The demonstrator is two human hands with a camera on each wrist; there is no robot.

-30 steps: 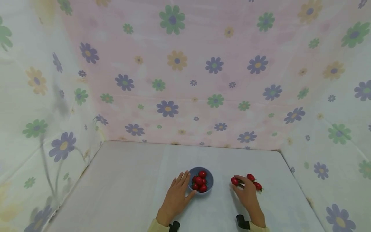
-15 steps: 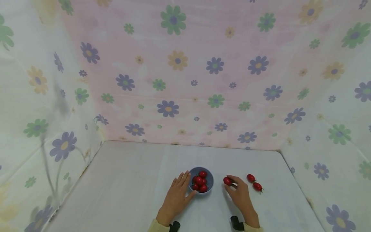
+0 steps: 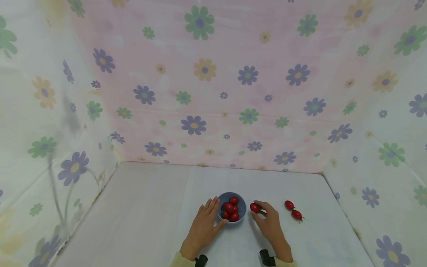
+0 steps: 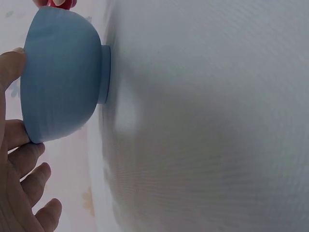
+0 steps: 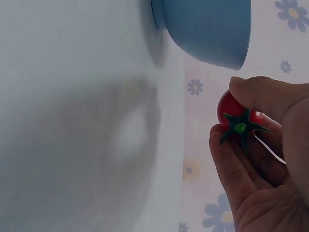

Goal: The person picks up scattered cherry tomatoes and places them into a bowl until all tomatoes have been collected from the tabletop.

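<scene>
A small blue bowl (image 3: 243,214) stands upright on the table with several red cherry tomatoes (image 3: 230,207) inside. My left hand (image 3: 204,230) rests against the bowl's near left side, fingers fairly straight; in the left wrist view its thumb and a finger touch the rim. Just right of the bowl, my right hand (image 3: 269,223) pinches a single cherry tomato (image 3: 254,207) between thumb and fingertips. The right wrist view shows this tomato's green star-shaped calyx (image 5: 240,128) facing the palm, held above the table, a short way from the bowl (image 5: 212,29).
Two more cherry tomatoes (image 3: 296,214) lie on the white table (image 3: 150,207), right of my right hand. Flower-patterned cloth walls (image 3: 220,111) enclose the table at the back and on both sides.
My right hand has carried its cherry tomato leftward, away from the two others and up close to the bowl. My left hand and the bowl have stayed in place.
</scene>
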